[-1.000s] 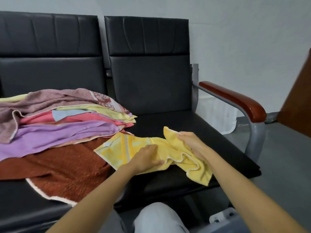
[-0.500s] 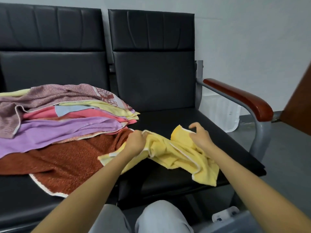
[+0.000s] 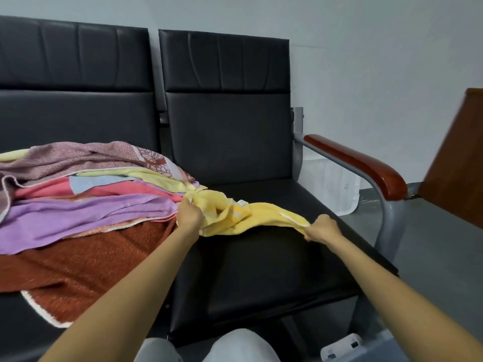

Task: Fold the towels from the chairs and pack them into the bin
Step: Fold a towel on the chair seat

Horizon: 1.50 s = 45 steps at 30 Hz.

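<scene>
Tension spreads the yellow towel [image 3: 269, 218] for folding. Our left hand [image 3: 189, 218] pinches its end against the towel pile [image 3: 78, 212]; our right hand [image 3: 322, 228] grips the end away from it.

Two black padded chairs stand side by side in front of you. On the left chair [image 3: 78, 121], the brown towel [image 3: 91, 265] lies straight on the seat, with its white-edged corner toward the front and its right edge reaching the gap between the seats. The stack of towels [image 3: 86, 212] sits on top of it: purple, pink, pale yellow, then a mauve patterned one. On the right chair [image 3: 261, 278], the yellow towel [image 3: 264, 218] is bunched across the middle of the seat, its left end touching the stack. A wooden armrest [image 3: 366, 165] is on this chair's right side. Both chairs stand on the grey floor [image 3: 433, 278].
</scene>
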Tool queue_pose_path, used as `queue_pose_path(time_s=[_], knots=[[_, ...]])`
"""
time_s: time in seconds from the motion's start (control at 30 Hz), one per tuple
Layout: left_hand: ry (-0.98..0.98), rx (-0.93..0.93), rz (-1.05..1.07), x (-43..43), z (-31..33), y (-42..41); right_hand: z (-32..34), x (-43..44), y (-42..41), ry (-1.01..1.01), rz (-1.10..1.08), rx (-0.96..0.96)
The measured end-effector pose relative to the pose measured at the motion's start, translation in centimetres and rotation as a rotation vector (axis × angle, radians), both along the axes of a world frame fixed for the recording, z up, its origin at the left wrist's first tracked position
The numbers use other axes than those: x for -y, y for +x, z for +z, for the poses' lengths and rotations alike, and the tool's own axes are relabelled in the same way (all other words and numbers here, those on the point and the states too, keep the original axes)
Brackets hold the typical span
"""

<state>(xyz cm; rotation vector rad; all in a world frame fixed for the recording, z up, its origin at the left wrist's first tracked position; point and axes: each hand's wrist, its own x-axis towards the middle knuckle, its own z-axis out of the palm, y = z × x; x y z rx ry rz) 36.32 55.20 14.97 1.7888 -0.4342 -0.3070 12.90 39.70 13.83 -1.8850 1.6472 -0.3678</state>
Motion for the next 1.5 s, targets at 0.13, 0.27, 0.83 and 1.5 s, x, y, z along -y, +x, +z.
queue_pose_path(time_s=[0.13, 0.27, 0.83, 1.5], knots=[[0.101, 0.107, -0.199, -1.2, 2.4, -0.8, 0.2, -1.1, 1.3, -0.163, 0.154, -0.29], [0.05, 0.198, -0.411, -2.7, 5.7, 0.1, 3.0, -2.3, 2.9, -0.249, 0.084, 0.222], [0.063, 0.469, -0.593, -3.6, 6.4, -4.3, 7.6, -8.9, 6.4, 0.199, 0.605, 0.81], [-0.183, 0.469, -0.396, -5.9, 9.7, -0.5, 9.0, -11.3, 8.7, 0.205, 1.021, -0.051]])
